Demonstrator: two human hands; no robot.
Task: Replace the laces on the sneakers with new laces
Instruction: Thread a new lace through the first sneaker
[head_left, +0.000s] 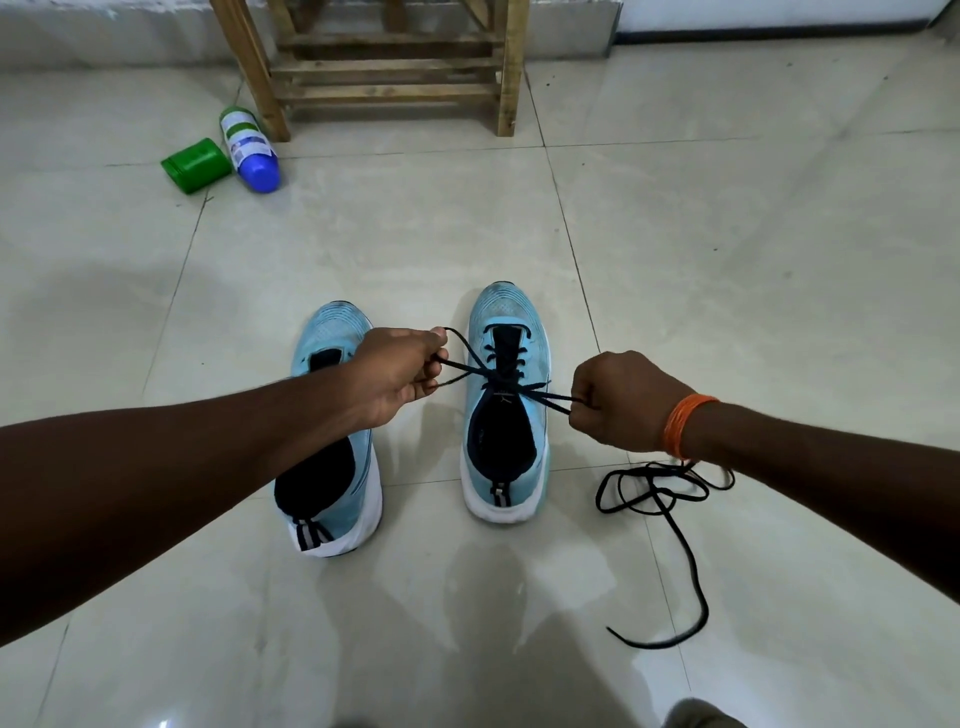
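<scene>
Fingers (435, 358) curled: L hand (395, 374), R hand (626, 400) pinch lace (467, 368) taut over R sneaker (501, 312).

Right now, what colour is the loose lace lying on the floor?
The loose lace is black, clearest in the head view.

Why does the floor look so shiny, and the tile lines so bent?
Head view: the glossy floor mirrors soft light in pale patches; the wide-angle lens bows the tile joints; the left hand and right hand gripping the lace look sharp.
</scene>
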